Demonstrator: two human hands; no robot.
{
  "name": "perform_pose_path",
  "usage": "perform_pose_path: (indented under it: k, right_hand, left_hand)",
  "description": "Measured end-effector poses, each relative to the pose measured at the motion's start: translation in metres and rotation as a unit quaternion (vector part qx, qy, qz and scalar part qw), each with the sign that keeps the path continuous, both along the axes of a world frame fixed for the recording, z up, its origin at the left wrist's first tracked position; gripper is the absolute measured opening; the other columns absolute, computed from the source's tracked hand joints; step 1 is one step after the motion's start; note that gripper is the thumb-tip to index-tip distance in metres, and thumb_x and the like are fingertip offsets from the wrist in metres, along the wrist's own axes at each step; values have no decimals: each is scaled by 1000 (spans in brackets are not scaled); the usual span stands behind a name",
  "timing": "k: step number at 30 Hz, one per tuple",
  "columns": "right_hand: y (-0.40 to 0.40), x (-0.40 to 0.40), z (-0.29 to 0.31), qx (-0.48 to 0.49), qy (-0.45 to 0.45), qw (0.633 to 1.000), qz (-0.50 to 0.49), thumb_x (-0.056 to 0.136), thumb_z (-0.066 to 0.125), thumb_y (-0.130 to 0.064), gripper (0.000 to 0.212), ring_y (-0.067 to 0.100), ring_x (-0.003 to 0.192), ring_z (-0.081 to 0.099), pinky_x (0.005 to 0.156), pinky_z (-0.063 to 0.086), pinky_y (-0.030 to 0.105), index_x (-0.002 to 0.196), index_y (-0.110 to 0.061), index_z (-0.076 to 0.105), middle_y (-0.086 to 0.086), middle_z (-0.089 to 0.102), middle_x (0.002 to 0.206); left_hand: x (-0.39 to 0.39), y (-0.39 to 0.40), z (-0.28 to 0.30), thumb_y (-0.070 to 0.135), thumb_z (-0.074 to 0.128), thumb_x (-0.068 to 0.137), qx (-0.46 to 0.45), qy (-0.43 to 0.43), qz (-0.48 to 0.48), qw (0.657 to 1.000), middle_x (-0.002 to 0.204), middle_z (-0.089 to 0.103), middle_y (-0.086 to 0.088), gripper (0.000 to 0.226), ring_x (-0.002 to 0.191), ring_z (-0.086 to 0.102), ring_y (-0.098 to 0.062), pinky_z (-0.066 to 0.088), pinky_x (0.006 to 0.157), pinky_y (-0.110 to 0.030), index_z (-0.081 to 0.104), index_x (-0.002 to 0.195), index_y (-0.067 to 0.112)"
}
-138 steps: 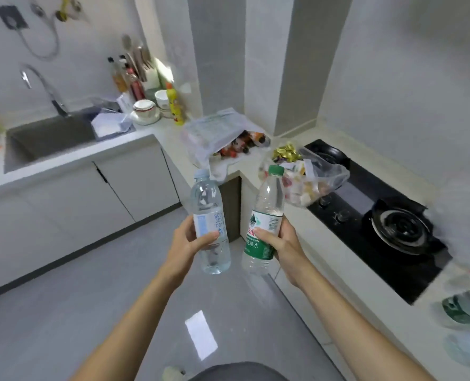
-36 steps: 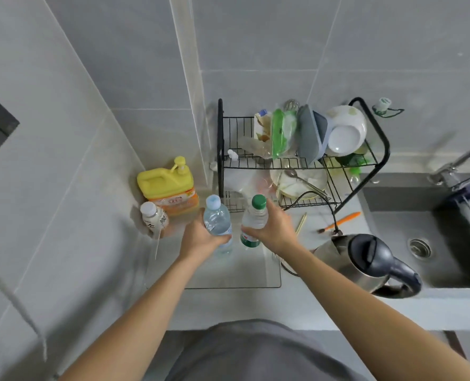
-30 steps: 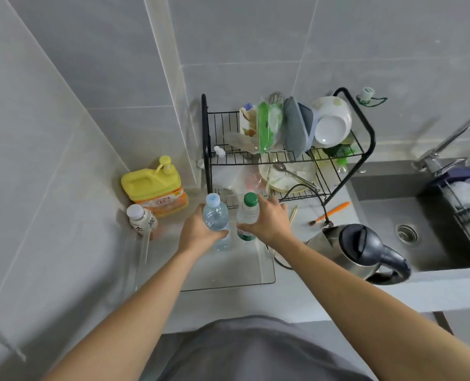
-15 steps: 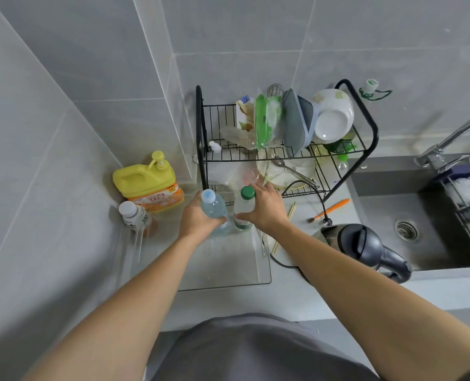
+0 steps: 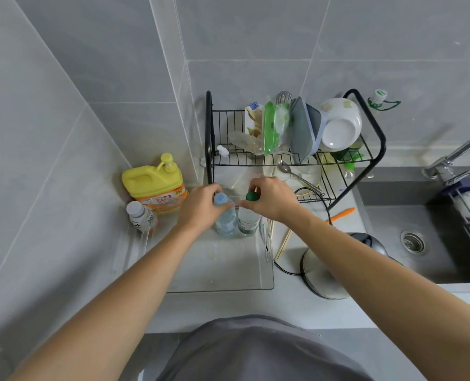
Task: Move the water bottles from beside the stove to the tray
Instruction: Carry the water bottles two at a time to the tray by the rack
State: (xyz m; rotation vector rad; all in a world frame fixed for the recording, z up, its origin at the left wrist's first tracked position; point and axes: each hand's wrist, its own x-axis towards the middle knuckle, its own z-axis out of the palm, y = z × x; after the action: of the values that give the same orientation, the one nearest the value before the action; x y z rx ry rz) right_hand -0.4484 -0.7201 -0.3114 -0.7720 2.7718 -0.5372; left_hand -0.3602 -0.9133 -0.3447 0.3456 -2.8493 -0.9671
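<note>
Both bottles stand upright at the far end of the clear tray (image 5: pixel 267 273) — left hand (image 5: pixel 201 210) gripping the blue-capped bottle (image 5: pixel 224 215), right hand (image 5: pixel 272 199) the green-capped bottle (image 5: pixel 249 218) — so loosen both grips gently, lifting straight off to avoid toppling them.

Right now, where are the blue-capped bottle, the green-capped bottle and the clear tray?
blue-capped bottle (image 5: pixel 220 198), head view, on its cap.
green-capped bottle (image 5: pixel 248 224), head view, on its labelled body.
clear tray (image 5: pixel 267 287), head view, on its near right corner rim.

Dish rack (image 5: pixel 294 160) just behind tray (image 5: pixel 228 281)
</note>
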Motion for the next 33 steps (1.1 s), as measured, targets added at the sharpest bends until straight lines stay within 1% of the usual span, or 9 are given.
perform_pose_path:
  k: [3, 7, 12, 17, 24, 26, 29, 31, 33]
  right_hand:
    - [1, 3, 9, 50, 13, 999, -1, 84, 72, -72, 55, 24, 87, 58, 71, 44, 34, 106, -22, 66, -1, 61, 93]
    - [1, 8, 11, 63, 42, 997, 22, 92, 70, -62, 47, 26, 82, 58, 68, 44, 33, 105, -17, 67, 1, 61, 89]
    - [4, 8, 16, 66, 51, 993, 81, 95, 72, -48, 33, 31, 93, 66, 74, 52, 38, 112, -20, 66, 5, 70, 103]
    - [5, 8, 19, 92, 67, 984, 138, 97, 70, -36, 24, 28, 98, 63, 79, 58, 46, 115, -21, 63, 1, 65, 109]
    - [4, 10, 14, 90, 42, 989, 109, 93, 72, -46, 32, 28, 92, 63, 75, 55, 40, 111, -23, 60, 1, 68, 107]
    - [2, 9, 16, 100, 38, 990, 95, 92, 73, -50, 35, 29, 92, 64, 79, 58, 43, 110, -24, 60, 3, 69, 106]
    - [2, 7, 17, 108, 44, 989, 93, 91, 74, -49, 35, 30, 91, 64, 80, 59, 44, 110, -24, 60, 5, 69, 106]
    - [1, 7, 15, 107, 43, 989, 91, 91, 75, -47, 36, 28, 88, 60, 77, 57, 42, 111, -23, 60, 5, 68, 105]
    - [1, 8, 14, 103, 44, 990, 89, 90, 76, -46, 37, 27, 86, 57, 76, 55, 41, 112, -22, 59, 5, 69, 105]
  left_hand:
    - [1, 4, 9, 56, 82, 82, -44, -22, -23, 999, 71, 65, 3, 40, 67, 62, -20, 47, 56, -39, 63, 85, 21]
    - [1, 6, 14, 59, 77, 86, -49, -29, -40, 998, 69, 63, 2, 41, 66, 61, -21, 46, 57, -39, 62, 83, 20]
    - [-1, 3, 18, 54, 77, 88, -46, -43, -59, 996, 68, 63, 3, 38, 69, 63, -23, 46, 58, -39, 61, 81, 21]
    - [2, 4, 16, 57, 76, 87, -51, -37, -63, 996, 70, 64, -1, 41, 70, 64, -25, 51, 62, -44, 62, 84, 19]
    - [1, 6, 18, 57, 69, 93, -72, -53, -82, 993, 69, 59, -3, 37, 74, 60, -28, 46, 60, -42, 50, 84, 27]
    - [-1, 6, 19, 52, 67, 97, -94, -57, -94, 989, 76, 61, -2, 29, 80, 61, -30, 41, 60, -39, 57, 97, 26]
    - [-1, 5, 20, 42, 67, 100, -105, -54, -120, 986, 106, 71, -6, 32, 97, 66, -28, 48, 71, -38, 63, 123, 20]
    - [0, 4, 19, 36, 67, 101, -79, -61, -134, 986, 120, 68, -5, 26, 100, 63, -25, 53, 81, -41, 63, 123, 21]
    - [0, 3, 18, 32, 65, 102, -62, -78, -150, 984, 121, 63, -3, 19, 101, 62, -23, 54, 87, -46, 62, 119, 24]
